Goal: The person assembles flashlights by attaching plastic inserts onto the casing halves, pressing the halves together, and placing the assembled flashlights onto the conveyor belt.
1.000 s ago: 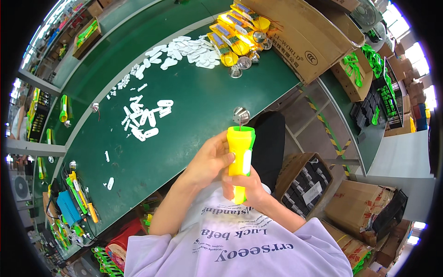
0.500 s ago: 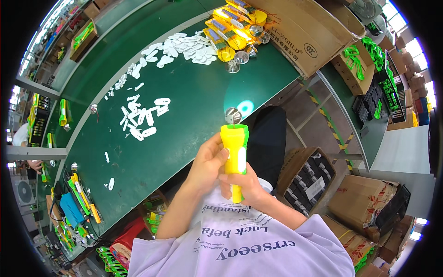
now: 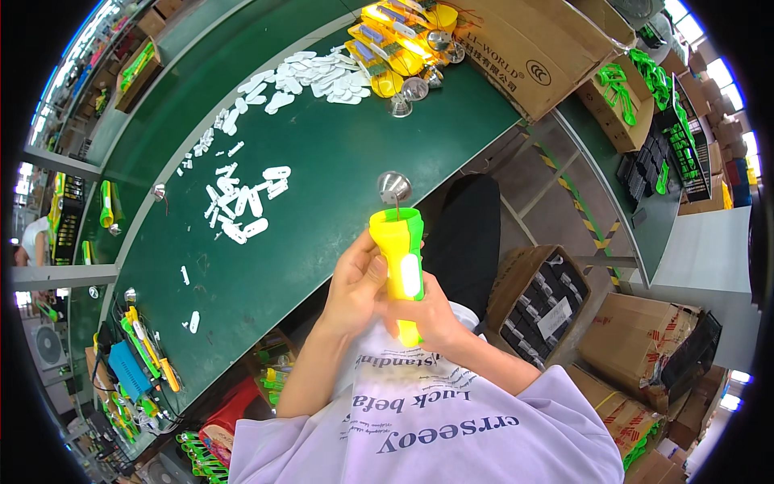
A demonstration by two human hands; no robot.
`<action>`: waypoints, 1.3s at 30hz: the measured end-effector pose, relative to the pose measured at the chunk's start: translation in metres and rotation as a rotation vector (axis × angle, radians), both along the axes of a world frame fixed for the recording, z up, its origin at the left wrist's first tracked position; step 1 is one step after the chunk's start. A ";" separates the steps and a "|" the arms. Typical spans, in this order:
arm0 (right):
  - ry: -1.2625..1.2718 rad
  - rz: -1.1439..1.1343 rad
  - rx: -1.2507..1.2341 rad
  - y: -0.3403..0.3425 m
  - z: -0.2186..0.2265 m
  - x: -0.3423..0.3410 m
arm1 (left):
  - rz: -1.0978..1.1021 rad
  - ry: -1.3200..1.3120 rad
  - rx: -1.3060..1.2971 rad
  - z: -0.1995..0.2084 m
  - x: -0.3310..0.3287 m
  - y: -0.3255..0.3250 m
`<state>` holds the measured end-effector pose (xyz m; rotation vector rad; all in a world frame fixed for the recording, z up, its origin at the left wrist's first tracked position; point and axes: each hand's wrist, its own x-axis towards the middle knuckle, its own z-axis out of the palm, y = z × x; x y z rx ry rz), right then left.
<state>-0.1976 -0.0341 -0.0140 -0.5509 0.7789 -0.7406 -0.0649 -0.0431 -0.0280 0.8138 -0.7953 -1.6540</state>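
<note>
Two bare hands grip one yellow and green plastic torch body (image 3: pixel 401 258), held upright in front of the person's chest, just off the near edge of the green-topped workbench (image 3: pixel 322 173). The left hand (image 3: pixel 355 282) wraps around the left side of the casing, thumb pressed against it beside the white oval switch plate (image 3: pixel 411 276). The right hand (image 3: pixel 427 316) clasps the lower handle from below and behind. Both are closed firmly on the torch.

As a judgement, the casing looks joined and the switch plate seated, while the wide mouth at the top appears open, with a thin wire showing inside. A silvery cone-shaped metal reflector (image 3: pixel 394 187) sits on the bench just beyond the mouth, apart from it, so the head seems not yet fitted.

Further up the bench lies a scatter of small white plastic plates (image 3: pixel 242 206), with a larger heap (image 3: pixel 310 77) near the far edge. A pile of yellow torch shells (image 3: pixel 395 36) sits beside more loose reflectors (image 3: pixel 407 95). A brown cardboard carton (image 3: pixel 524 48) stands to the right. Nothing lies between the hands and the nearest reflector.
</note>
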 end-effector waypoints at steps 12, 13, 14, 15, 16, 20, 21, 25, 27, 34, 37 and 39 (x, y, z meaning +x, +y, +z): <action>0.060 -0.020 -0.034 0.006 -0.010 0.006 | 0.065 -0.101 0.077 0.002 -0.005 0.004; 0.061 -0.014 -0.040 0.005 -0.010 0.006 | 0.051 -0.048 0.100 0.004 -0.004 0.004; 0.061 -0.015 -0.039 0.004 -0.010 0.005 | 0.050 -0.048 0.101 0.002 -0.003 0.004; 0.011 0.001 0.017 0.003 -0.010 0.003 | 0.060 -0.079 0.069 -0.002 -0.002 0.004; -0.040 0.015 0.073 0.003 -0.010 0.003 | 0.067 -0.110 0.038 -0.005 -0.001 0.005; -0.090 0.016 0.063 0.003 -0.012 0.005 | 0.059 -0.104 0.002 -0.011 0.002 0.007; -0.038 0.004 0.054 0.005 -0.010 0.007 | 0.078 -0.159 0.028 -0.013 0.000 0.008; 0.026 -0.009 0.018 0.005 -0.010 0.010 | 0.120 -0.153 0.129 -0.009 -0.004 0.007; 0.022 -0.008 0.016 0.005 -0.011 0.009 | 0.115 -0.117 0.138 -0.004 -0.004 0.007; -0.093 -0.020 0.136 0.003 -0.013 0.005 | -0.068 0.155 0.225 0.006 0.008 -0.004; -0.109 -0.008 0.141 0.001 -0.007 0.004 | -0.005 0.103 0.203 0.007 0.004 -0.004; -0.115 -0.018 0.142 0.002 -0.009 0.005 | 0.003 0.083 0.174 0.003 0.004 -0.001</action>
